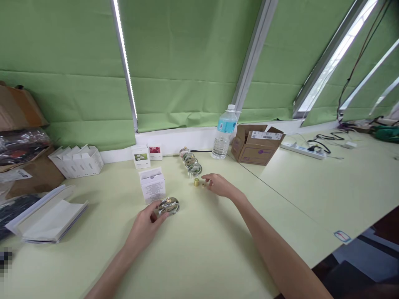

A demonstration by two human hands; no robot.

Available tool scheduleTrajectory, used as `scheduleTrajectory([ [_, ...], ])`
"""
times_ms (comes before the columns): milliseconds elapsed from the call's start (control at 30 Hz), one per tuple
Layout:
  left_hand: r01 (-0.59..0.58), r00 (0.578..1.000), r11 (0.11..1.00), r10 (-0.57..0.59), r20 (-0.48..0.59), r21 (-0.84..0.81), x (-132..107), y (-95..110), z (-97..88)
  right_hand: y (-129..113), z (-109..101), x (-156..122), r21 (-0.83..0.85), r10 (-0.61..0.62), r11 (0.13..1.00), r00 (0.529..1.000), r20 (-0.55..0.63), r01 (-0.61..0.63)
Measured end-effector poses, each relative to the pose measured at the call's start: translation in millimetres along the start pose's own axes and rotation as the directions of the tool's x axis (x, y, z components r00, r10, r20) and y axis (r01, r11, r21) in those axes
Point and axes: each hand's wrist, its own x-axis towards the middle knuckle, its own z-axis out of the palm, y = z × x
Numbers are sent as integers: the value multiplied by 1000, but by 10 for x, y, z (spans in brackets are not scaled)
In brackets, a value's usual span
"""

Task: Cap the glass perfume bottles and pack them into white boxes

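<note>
My left hand [145, 224] grips a small round clear glass bottle [168, 206] with a gold-coloured neck by its left side, low at the table top. To the right, my right hand [218, 185] hovers beside a tiny gold-coloured piece [203, 185], its index finger stretched out and nothing seen in its grip. Just left of those fingertips stands a gold-coloured cap [196, 182]. Behind the cap, several similar round glass bottles [195, 169] line up toward the wall. An upright white box [152, 187] with an open top is just behind my left hand.
Two small white picture boxes [141, 158] stand near the wall. Right of the bottle row are a water bottle [223, 133] and an open cardboard box [257, 145]. A power strip [304, 150] lies farther right. At left are a white container [76, 162] and a white box [51, 218].
</note>
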Motion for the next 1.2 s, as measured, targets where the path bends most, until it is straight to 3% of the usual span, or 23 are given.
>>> scheduleTrajectory([
  [100,-11,1000,1000,11,-2,-2,4,-7,4,7,-19,-32,-40,67,997,998,-23,-68],
  [267,-16,1000,1000,16,4,10,9,-19,4,-142,133,18,-143,182,971,979,-90,-194],
  [400,-13,1000,1000,12,9,13,9,-19,3,-203,186,51,-169,194,963,977,-92,-208],
  [533,-10,1000,1000,10,6,-6,8,-11,4,-207,51,-13,-144,179,971,981,-80,-189],
  [633,-24,1000,1000,24,1,-13,5,0,1,-361,-73,-113,-20,79,997,993,-92,-81],
  [700,-35,999,999,35,-5,-22,4,7,0,-572,-105,-197,219,-80,969,984,-162,115],
  [767,-38,999,999,38,-10,-29,4,11,2,-827,-84,-284,334,-238,887,935,-262,319],
  [833,-35,999,999,35,-12,-28,5,13,4,-1059,-28,-359,345,-332,832,888,-318,434],
  [967,-43,999,999,42,-22,-26,6,21,1,-1305,91,-430,312,-389,812,856,-341,494],
  [1200,-67,998,997,67,-5,-28,-7,31,-10,-1326,160,-416,216,-428,832,839,-337,511],
])
